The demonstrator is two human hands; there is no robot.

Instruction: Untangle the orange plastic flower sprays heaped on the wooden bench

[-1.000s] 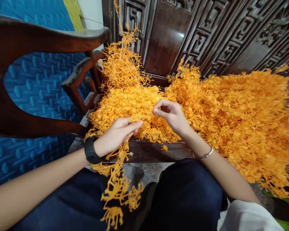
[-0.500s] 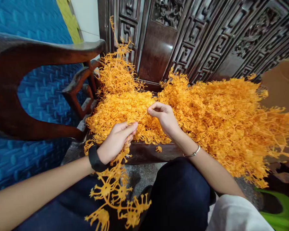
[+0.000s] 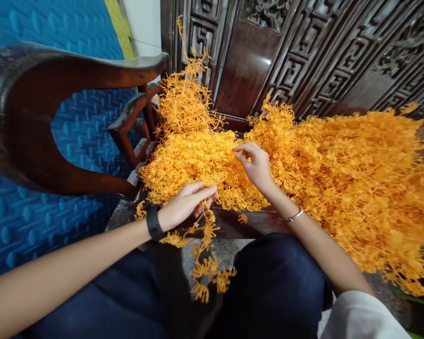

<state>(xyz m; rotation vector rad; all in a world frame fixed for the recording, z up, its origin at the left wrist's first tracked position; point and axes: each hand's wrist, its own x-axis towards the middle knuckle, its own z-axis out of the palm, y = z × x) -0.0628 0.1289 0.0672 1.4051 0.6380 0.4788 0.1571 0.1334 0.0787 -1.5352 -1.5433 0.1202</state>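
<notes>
A big heap of orange plastic sprigs covers the dark wooden seat in front of me. My left hand, a black band on its wrist, pinches a strand of orange sprigs that dangles over the seat's front edge between my knees. My right hand, with a thin metal bangle, rests on the heap with its fingers reaching into the sprigs at the middle; whether it grips any is unclear.
A curved dark wooden armrest rises at the left, with blue padded matting behind it. A carved dark wood backrest stands behind the heap. My dark trousers fill the lower foreground.
My right hand let go of the thin stem it pinched and moved forward onto the heap. The strand in my left hand swung and now hangs shorter between my knees.
</notes>
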